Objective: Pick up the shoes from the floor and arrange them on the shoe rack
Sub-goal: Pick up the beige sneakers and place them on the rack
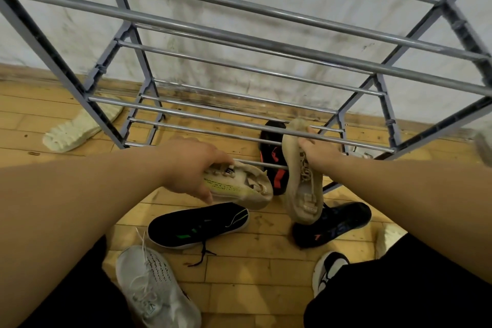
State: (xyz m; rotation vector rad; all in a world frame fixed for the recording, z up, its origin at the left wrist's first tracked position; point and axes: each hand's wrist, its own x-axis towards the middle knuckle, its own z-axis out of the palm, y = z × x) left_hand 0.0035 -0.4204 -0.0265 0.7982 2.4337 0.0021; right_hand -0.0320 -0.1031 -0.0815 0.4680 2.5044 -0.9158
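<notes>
By stained wall [239, 58], wood floor [253, 271], shoe rack [239, 125], left grip [194, 168] clasping beige shoe [250, 186], right grip [316, 153] clasping other shoe [300, 197]

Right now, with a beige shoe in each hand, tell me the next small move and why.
Probably carry both forward and set them side by side on the low rails of the shoe rack, left of the black-and-red shoe. The left hand grips the striped beige shoe, the right hand the plain beige shoe, both off the floor near those rails; that stretch looks bare.
</notes>
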